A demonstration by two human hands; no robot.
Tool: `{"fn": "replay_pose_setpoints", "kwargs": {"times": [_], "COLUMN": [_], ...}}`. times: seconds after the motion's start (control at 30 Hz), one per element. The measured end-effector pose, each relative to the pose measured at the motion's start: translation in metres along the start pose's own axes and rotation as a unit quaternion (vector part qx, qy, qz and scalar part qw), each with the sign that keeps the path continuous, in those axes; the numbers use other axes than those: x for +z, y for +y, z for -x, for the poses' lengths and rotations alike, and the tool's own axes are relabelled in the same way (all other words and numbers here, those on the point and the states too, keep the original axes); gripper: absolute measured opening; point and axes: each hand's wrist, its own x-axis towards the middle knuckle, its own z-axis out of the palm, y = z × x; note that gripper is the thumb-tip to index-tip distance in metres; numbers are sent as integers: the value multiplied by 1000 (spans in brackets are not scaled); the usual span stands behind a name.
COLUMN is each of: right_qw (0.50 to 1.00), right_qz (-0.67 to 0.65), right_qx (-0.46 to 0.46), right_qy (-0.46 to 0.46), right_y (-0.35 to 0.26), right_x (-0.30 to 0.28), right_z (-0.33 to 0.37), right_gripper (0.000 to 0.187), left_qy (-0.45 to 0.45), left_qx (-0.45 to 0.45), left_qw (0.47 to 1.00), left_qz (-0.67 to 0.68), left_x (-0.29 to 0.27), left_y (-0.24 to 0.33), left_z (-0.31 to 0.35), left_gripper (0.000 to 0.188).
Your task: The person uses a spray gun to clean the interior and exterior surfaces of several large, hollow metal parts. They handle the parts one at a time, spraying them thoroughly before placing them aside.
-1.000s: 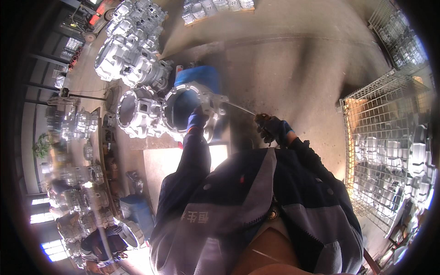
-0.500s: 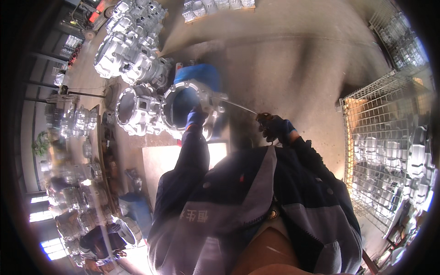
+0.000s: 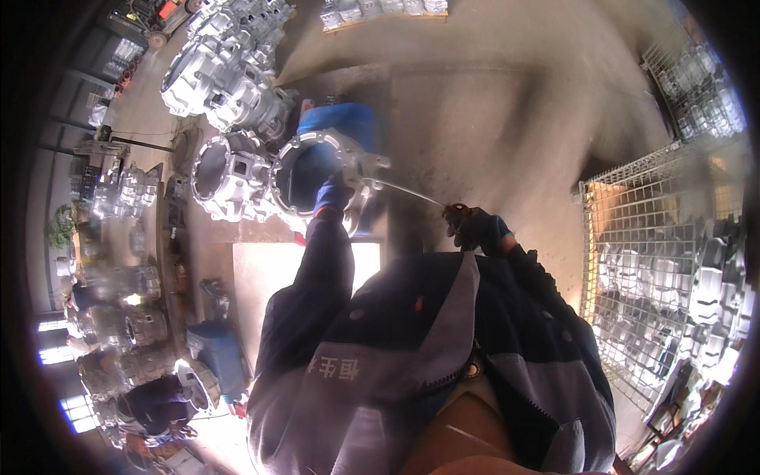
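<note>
Work looks underway, how much remains unclear: the right hand [image 3: 480, 229] clamps a thin metal rod [image 3: 413, 192] reaching the ring-flanged casting [image 3: 358, 165], where the left hand's [image 3: 333, 195] finger closure cannot be told.

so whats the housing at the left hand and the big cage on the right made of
Housing: looks like bare cast metal, perhaps aluminium, from its silver-grey sheen and moulded shape. Cage: apparently metal wire, greyish finish, from its thin crossed strands; coating unclear.

Casting [image 3: 358, 168] silver-grey; barrel [image 3: 339, 117] blue; jacket [image 3: 376, 317] navy, grey.
</note>
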Motion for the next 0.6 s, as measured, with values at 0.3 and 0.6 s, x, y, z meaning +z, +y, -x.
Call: {"fn": "replay_pose_setpoints", "kwargs": {"times": [0.3, 0.6], "right_qw": [995, 973], "right_qz": [-78, 216], "right_qx": [55, 40], "right_qy": [-18, 69], "right_y": [-141, -207], "right_x": [29, 35], "right_z": [16, 3], "right_gripper": [22, 25], "left_qy": [-103, -136], "left_qx": [10, 249], "left_qw": [986, 906], "left_qz": [-132, -315], "left_x": [-44, -82], "left_y": [62, 90], "left_z": [24, 76], "left_gripper": [53, 22]}}
